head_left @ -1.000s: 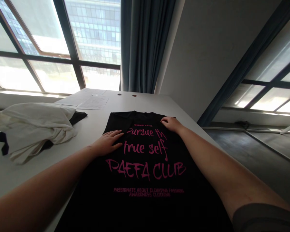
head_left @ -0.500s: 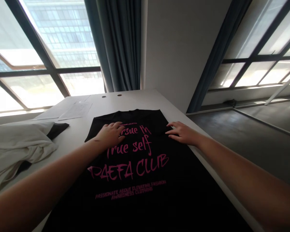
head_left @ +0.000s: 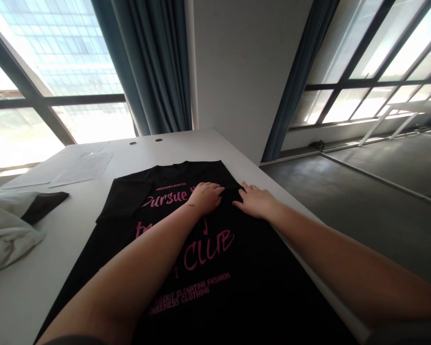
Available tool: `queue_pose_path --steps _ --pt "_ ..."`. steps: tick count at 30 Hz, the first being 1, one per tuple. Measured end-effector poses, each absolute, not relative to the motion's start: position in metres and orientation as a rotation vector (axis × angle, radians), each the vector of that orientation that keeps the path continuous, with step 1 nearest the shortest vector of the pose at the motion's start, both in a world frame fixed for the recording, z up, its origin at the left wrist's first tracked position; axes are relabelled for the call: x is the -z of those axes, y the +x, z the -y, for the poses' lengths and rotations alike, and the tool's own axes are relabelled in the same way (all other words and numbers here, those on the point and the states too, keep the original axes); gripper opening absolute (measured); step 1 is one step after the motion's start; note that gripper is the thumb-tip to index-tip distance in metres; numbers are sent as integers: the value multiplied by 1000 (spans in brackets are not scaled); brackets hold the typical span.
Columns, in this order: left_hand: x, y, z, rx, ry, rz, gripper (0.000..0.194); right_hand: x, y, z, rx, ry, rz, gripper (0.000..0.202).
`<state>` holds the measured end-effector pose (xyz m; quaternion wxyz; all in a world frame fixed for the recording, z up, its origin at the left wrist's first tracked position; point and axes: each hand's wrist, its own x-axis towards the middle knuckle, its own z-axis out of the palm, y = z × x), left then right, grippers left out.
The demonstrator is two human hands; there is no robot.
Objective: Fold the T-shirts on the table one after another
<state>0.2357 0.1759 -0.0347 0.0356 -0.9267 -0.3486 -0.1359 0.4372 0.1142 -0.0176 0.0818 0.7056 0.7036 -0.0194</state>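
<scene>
Head view: left hand [head_left: 206,197], right hand [head_left: 256,200] on flat, black-cloth T-shirt [head_left: 219,261].

We had a smooth white tabletop [head_left: 201,143] before us, its far edge running close by two small round dark-centred fittings [head_left: 159,140]. Across its middle and near part we saw a black fabric T-shirt with pink lettering [head_left: 266,287] spread out, collar toward the far end. To its left, we saw a crumpled heap of off-white and black cloth [head_left: 7,235], and beyond that, at far left, flat white paper sheets [head_left: 82,167].
</scene>
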Motion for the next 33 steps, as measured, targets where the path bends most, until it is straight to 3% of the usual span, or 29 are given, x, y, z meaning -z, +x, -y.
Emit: queue_pose_path --steps 5,18,25,33 --pt "29 230 -175 509 -2870 955 20 18 435 -114 8 2083 -2113 66" --pt "35 224 -182 608 -3132 906 9 23 444 -116 -12 1972 -2171 65" --pt "30 226 -180 523 -3084 1031 35 25 452 -119 -166 1698 -2522 49" --pt "34 226 -180 481 -2922 1286 27 7 445 -119 -277 1556 -2651 38"
